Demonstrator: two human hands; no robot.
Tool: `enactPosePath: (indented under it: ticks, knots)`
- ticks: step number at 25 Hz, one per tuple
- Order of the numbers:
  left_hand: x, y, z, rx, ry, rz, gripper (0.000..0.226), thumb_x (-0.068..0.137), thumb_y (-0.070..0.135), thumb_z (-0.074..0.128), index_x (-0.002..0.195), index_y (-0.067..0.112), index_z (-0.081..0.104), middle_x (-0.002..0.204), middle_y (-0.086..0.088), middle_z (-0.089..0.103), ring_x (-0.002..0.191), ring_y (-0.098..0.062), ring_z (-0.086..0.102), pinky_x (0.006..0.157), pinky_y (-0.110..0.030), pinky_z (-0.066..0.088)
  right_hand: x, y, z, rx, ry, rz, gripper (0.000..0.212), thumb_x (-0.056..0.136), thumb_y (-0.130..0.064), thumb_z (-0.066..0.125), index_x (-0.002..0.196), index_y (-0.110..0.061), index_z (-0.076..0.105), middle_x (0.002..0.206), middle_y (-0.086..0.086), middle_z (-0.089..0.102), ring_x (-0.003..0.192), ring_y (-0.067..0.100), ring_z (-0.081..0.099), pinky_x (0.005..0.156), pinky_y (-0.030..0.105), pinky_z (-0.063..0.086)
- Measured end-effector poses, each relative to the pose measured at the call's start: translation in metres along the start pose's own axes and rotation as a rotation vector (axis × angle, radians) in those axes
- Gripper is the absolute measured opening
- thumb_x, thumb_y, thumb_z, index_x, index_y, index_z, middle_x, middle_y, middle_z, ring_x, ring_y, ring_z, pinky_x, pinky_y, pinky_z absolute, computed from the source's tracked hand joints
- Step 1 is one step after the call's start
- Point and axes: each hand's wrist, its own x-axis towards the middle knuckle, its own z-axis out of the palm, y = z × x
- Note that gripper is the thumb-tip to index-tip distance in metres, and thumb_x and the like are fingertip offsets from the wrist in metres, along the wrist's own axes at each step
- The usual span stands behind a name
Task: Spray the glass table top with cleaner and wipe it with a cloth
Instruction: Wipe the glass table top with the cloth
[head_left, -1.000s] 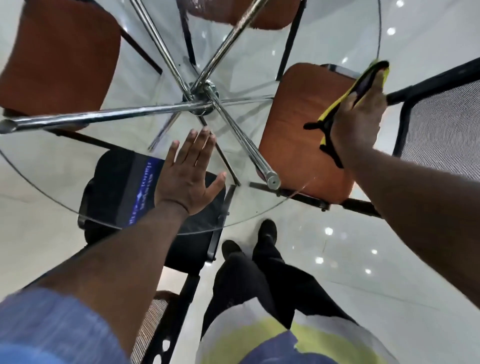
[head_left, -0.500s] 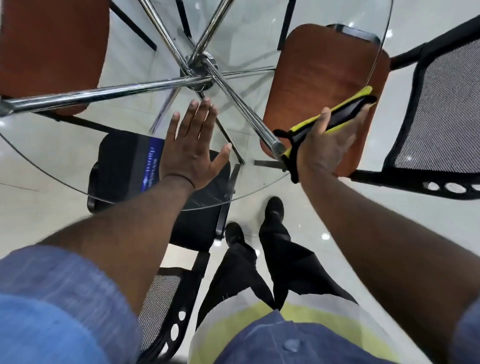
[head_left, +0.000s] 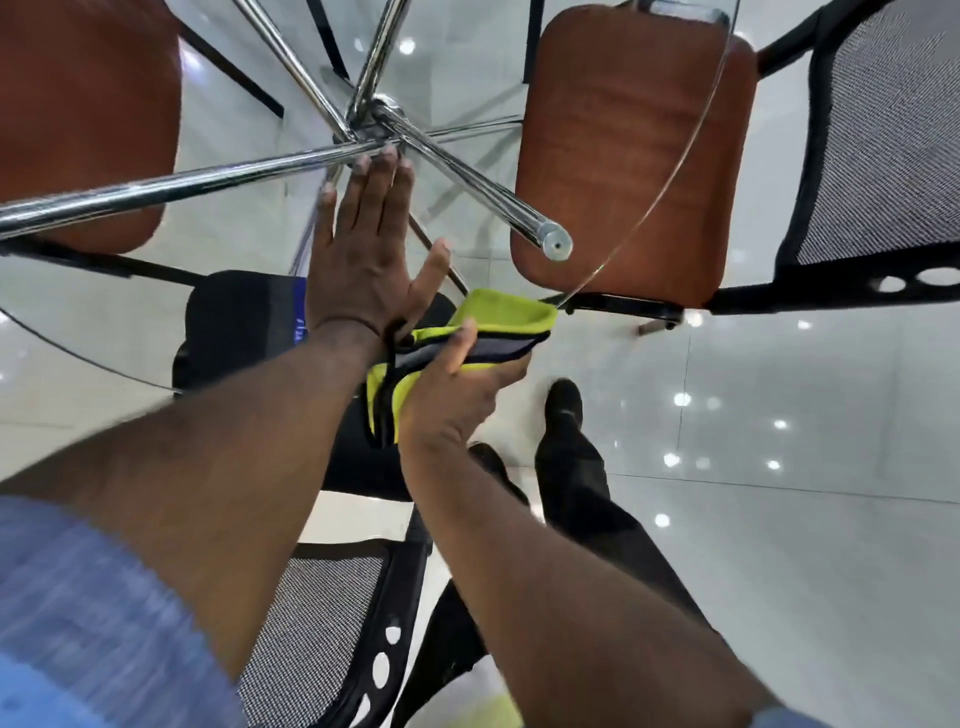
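The round glass table top (head_left: 670, 171) fills the upper part of the head view, with chrome legs (head_left: 171, 187) showing through it. My left hand (head_left: 369, 249) lies flat on the glass near the front edge, fingers straight and pointing toward the chrome hub. My right hand (head_left: 457, 395) grips a folded yellow-green cloth with black trim (head_left: 498, 317) at the table's near rim, just right of my left wrist. No spray bottle is in view.
Two brown padded chairs (head_left: 623, 156) (head_left: 78, 119) stand under the glass. A black mesh chair (head_left: 872, 156) is at the right, another black chair (head_left: 244, 322) sits below the near edge. My legs and shoes (head_left: 566, 410) stand on the glossy white tiled floor.
My right hand has swept the cloth from the far right rim along the edge to the near edge beside my left wrist. The left hand stays flat on the glass.
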Motion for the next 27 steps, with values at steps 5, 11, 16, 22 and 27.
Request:
enactPosePath:
  ticks: [5, 11, 16, 22, 27]
  knots:
    - [-0.002, 0.001, 0.000, -0.004, 0.031, 0.001, 0.078, 0.104, 0.059, 0.028, 0.166, 0.015, 0.010, 0.174, -0.003, 0.007, 0.161, -0.021, 0.004, 0.129, -0.051, 0.008, 0.020, -0.009, -0.010, 0.013, -0.002, -0.074, 0.071, 0.108, -0.047, 0.056, 0.166, -0.022, 0.023, 0.149, 0.015, 0.062, 0.133, 0.039, 0.060, 0.099, 0.030, 0.042]
    - [-0.002, 0.000, 0.000, -0.015, 0.035, 0.002, 0.079, 0.104, 0.060, 0.029, 0.166, 0.016, 0.007, 0.175, -0.003, 0.005, 0.161, -0.020, 0.002, 0.130, -0.049, 0.005, 0.140, -0.125, -0.039, -0.128, 0.184, -0.485, 0.068, 0.107, -0.045, 0.057, 0.162, -0.011, 0.036, 0.160, 0.010, 0.053, 0.147, 0.027, 0.050, 0.112, 0.022, 0.029]
    - [-0.002, 0.001, -0.002, -0.035, 0.035, 0.000, 0.080, 0.103, 0.060, 0.032, 0.166, 0.017, 0.009, 0.175, -0.001, 0.005, 0.161, -0.019, 0.001, 0.129, -0.049, 0.006, 0.209, -0.203, -0.038, -0.303, 0.151, -0.483, 0.065, 0.107, -0.053, 0.047, 0.163, -0.025, 0.031, 0.147, 0.013, 0.063, 0.136, 0.034, 0.060, 0.113, 0.040, 0.046]
    - [0.001, 0.003, -0.005, 0.001, 0.038, -0.003, 0.080, 0.103, 0.060, 0.035, 0.166, 0.015, 0.015, 0.174, -0.004, 0.011, 0.161, -0.021, 0.006, 0.128, -0.052, 0.013, 0.162, -0.148, -0.034, -0.702, 0.317, -0.877, 0.070, 0.111, -0.041, 0.042, 0.170, -0.010, 0.020, 0.175, 0.022, 0.019, 0.162, 0.038, 0.020, 0.132, 0.043, 0.016]
    - [0.000, 0.003, -0.005, 0.040, 0.005, -0.022, 0.081, 0.101, 0.061, 0.037, 0.166, 0.016, 0.015, 0.174, -0.003, 0.010, 0.161, -0.021, 0.009, 0.129, -0.051, 0.010, 0.152, -0.120, -0.047, -1.294, -0.160, -1.494, 0.061, 0.112, -0.039, 0.037, 0.170, -0.024, 0.026, 0.179, 0.016, 0.010, 0.167, 0.033, 0.007, 0.134, 0.052, 0.007]
